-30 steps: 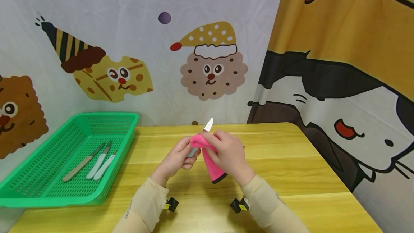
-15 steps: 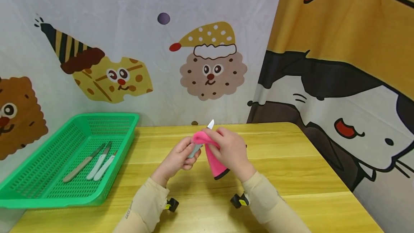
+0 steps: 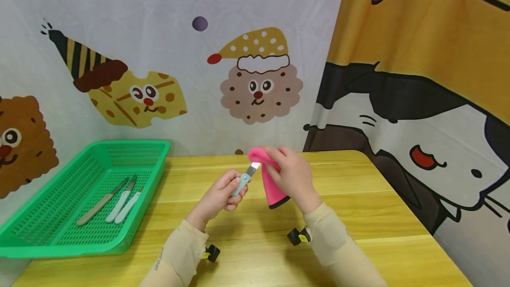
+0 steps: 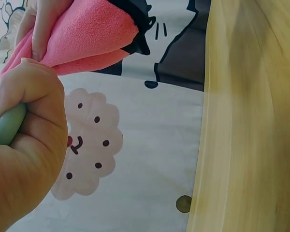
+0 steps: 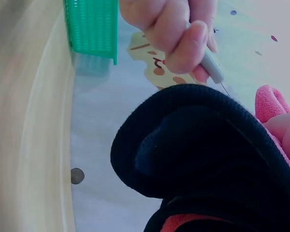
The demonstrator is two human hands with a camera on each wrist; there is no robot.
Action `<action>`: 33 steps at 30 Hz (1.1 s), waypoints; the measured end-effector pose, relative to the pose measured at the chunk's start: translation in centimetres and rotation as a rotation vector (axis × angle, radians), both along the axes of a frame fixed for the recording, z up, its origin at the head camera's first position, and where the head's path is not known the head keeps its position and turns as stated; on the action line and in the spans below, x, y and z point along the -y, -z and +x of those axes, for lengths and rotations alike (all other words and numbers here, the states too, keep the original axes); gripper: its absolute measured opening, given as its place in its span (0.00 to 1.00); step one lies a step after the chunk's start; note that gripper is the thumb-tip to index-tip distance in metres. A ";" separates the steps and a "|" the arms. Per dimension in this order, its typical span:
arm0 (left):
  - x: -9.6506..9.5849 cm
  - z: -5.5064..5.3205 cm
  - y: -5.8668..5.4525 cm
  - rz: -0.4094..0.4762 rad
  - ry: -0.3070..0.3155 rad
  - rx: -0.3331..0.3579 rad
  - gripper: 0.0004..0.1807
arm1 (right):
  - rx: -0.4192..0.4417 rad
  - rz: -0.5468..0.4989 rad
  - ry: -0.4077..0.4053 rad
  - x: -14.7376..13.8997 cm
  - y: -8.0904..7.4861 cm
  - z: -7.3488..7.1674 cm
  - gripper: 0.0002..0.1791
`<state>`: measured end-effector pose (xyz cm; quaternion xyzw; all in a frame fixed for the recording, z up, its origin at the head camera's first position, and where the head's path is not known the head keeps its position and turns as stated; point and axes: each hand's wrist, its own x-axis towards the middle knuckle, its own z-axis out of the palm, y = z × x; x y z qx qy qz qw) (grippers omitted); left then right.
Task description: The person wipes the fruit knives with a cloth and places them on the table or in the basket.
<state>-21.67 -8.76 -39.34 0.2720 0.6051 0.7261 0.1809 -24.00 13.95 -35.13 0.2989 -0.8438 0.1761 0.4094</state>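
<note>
My left hand grips the pale blue-green handle of a small knife, its blade pointing up and to the right. My right hand pinches a pink cloth with black edging. A fold of that cloth wraps over the blade's tip end, hiding it, while the part of the blade near the handle shows bare. The loose end of the cloth hangs below my right fingers. In the left wrist view the knife's handle pokes from the curled left fingers. The dark underside of the cloth fills much of the right wrist view.
On the left of the wooden table stands a green perforated basket. Inside it lie a beige-handled knife and two white-handled knives. A printed cartoon curtain hangs right behind the table's back edge.
My right hand has moved up and to the right with the cloth, sliding from the blade's base to its tip. The tip is now covered and the base uncovered. My left hand stays nearly still.
</note>
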 end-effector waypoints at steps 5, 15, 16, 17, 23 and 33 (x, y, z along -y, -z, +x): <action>-0.1 0.0 0.0 0.000 0.007 0.000 0.16 | 0.006 -0.015 0.019 -0.3 -0.4 -0.1 0.20; -0.1 0.1 0.1 0.005 0.023 -0.010 0.19 | 0.009 -0.022 0.041 -1.0 -0.7 -0.5 0.20; -0.2 0.1 0.1 0.007 0.024 -0.012 0.19 | 0.017 -0.031 0.050 -1.1 -0.7 -0.6 0.20; -0.2 0.1 0.1 0.008 0.025 -0.014 0.20 | 0.026 -0.040 0.062 -1.2 -0.6 -0.7 0.19; -0.4 0.4 0.0 0.012 0.027 -0.028 0.19 | 0.087 -0.139 0.120 -2.0 0.2 -1.0 0.19; 0.0 0.1 0.0 0.040 -0.027 -0.001 0.16 | 0.056 -0.175 0.096 -2.3 -0.1 -0.1 0.21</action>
